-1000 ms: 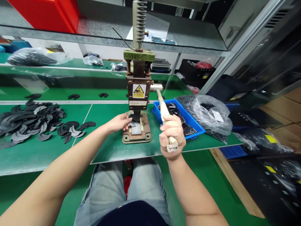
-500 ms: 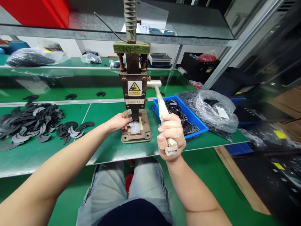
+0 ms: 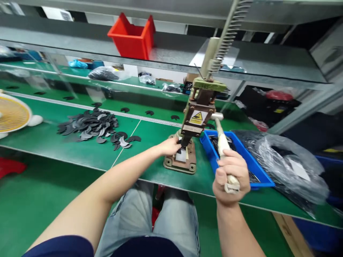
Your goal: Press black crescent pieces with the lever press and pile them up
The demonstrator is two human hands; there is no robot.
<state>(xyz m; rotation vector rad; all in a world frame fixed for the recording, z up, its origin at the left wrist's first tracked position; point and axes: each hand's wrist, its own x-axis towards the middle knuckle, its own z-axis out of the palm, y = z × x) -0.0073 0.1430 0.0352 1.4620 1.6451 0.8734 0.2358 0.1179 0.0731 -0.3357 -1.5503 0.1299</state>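
Note:
A hand press (image 3: 198, 110) with a yellow warning label stands on the green table. Its lever handle (image 3: 223, 141), wrapped in pale material, is gripped by my right hand (image 3: 232, 176). At the left side of the press base (image 3: 180, 165), my left hand (image 3: 170, 146) has its fingers closed on a small dark part under the ram; most of that part is hidden. To the left lies a pile of dark curved pieces (image 3: 89, 125), with several more (image 3: 123, 140) closer to the press.
A blue tray (image 3: 259, 175) of dark parts sits right of the press, beside a clear plastic bag (image 3: 292, 164). A yellow-and-white fan (image 3: 13, 114) is at far left. One red bin (image 3: 132, 35) rests on the shelf above.
The camera view has swung left and tilted, so the press appears farther right and the fan has come into view. Both hands remain at the same places on the press.

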